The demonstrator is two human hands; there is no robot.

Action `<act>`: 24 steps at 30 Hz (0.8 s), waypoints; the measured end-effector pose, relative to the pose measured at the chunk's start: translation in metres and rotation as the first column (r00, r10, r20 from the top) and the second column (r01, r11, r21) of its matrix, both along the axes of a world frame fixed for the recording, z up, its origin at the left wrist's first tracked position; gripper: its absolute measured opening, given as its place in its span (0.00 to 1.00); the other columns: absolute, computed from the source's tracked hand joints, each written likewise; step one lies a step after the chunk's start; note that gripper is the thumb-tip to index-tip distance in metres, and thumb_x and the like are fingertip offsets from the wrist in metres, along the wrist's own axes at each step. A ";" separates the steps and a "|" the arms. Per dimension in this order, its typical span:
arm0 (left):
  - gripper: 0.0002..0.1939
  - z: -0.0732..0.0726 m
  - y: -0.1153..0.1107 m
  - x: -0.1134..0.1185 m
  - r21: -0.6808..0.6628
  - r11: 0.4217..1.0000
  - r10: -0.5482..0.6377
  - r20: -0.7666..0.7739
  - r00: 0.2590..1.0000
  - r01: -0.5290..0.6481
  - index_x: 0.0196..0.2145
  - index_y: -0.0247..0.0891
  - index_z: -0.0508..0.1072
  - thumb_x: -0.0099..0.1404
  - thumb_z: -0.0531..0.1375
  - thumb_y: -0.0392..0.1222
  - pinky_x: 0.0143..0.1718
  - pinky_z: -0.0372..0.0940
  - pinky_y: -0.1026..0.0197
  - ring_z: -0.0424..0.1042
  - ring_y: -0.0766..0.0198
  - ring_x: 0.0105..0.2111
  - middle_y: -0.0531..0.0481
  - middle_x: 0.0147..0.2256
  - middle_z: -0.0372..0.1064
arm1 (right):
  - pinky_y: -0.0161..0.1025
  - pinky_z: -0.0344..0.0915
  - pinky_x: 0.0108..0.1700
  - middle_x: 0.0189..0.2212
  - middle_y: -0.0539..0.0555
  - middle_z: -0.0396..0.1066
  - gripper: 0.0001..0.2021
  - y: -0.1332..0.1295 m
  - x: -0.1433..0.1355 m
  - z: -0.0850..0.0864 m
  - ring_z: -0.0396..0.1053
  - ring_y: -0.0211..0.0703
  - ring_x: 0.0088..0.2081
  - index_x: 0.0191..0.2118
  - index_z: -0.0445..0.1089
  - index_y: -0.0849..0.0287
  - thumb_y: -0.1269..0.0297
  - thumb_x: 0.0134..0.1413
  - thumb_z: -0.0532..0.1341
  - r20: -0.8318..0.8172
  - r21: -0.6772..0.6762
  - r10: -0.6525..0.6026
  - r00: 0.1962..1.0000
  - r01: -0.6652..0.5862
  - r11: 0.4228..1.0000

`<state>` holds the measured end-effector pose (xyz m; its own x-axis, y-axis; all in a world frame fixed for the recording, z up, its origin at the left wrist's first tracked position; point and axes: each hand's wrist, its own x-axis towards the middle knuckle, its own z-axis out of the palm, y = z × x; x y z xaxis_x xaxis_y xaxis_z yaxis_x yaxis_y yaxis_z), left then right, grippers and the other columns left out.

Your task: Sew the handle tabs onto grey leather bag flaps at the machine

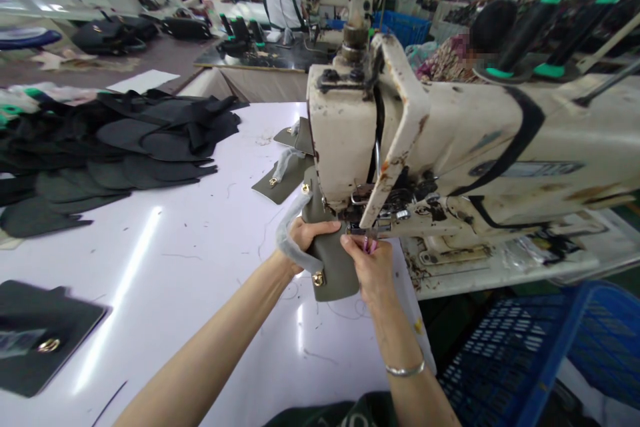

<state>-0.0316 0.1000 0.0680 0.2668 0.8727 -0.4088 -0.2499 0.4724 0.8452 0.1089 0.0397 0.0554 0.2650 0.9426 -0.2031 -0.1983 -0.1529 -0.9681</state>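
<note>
An olive-grey panel (334,273) lies on the white table beneath the head of a sewing machine (343,140). A handle wrapped in pale film (290,240) joins two gold fittings on the panel. My left hand (306,235) rests on the panel with its index finger stretched toward the needle area, the other fingers partly under the handle. My right hand (371,265) is at the panel's right edge, closed round small pink-handled scissors (369,244), with the thumb and fingertips by the presser foot. The scissors' blades are hard to make out.
Similar panels with wrapped handles (285,177) lie behind the left hand. Dark cut pieces (150,140) are heaped at the back left, and another panel (50,327) lies at the near left. A blue crate (520,347) stands at the lower right. Other people sit farther back.
</note>
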 end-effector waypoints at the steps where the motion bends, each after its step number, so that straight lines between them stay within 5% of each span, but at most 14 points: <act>1: 0.23 -0.001 0.000 0.000 -0.006 1.000 0.000 0.000 1.000 0.000 0.45 0.35 0.81 0.51 0.74 0.44 0.36 0.78 0.53 0.80 0.51 0.33 0.42 0.42 0.81 | 0.36 0.62 0.32 0.21 0.48 0.69 0.11 -0.001 0.001 0.001 0.63 0.38 0.26 0.25 0.78 0.61 0.58 0.49 0.70 0.017 -0.003 -0.002 1.000 0.002 1.000; 9: 0.21 -0.005 0.001 -0.003 -0.144 0.981 -0.117 0.120 0.986 0.134 0.45 0.37 0.81 0.54 0.74 0.45 0.37 0.78 0.52 0.81 0.47 0.37 0.42 0.40 0.81 | 0.35 0.52 0.27 0.17 0.44 0.61 0.12 -0.006 0.003 0.008 0.53 0.35 0.22 0.20 0.74 0.58 0.60 0.50 0.68 -0.001 0.000 0.069 0.998 -0.069 0.998; 16: 0.20 -0.004 0.001 -0.002 0.050 0.998 -0.020 -0.046 0.999 0.022 0.37 0.39 0.81 0.46 0.77 0.45 0.38 0.78 0.50 0.79 0.42 0.41 0.42 0.39 0.80 | 0.35 0.51 0.27 0.16 0.45 0.60 0.18 -0.009 0.004 0.006 0.54 0.35 0.22 0.20 0.75 0.60 0.52 0.53 0.67 0.261 -0.043 0.026 0.965 -0.015 0.999; 24: 0.20 -0.001 -0.005 -0.002 0.053 0.999 -0.002 -0.068 0.998 0.005 0.42 0.38 0.81 0.52 0.75 0.46 0.35 0.77 0.56 0.80 0.50 0.36 0.44 0.39 0.81 | 0.36 0.46 0.27 0.15 0.45 0.53 0.21 -0.015 0.007 0.012 0.49 0.35 0.22 0.18 0.71 0.59 0.55 0.59 0.62 0.403 0.078 0.053 0.914 -0.093 0.993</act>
<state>-0.0335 0.0948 0.0674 0.2430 0.8928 -0.3793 -0.1893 0.4271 0.8842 0.1155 0.0244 0.0673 0.2353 0.9719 -0.0046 0.2159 -0.0569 -0.9748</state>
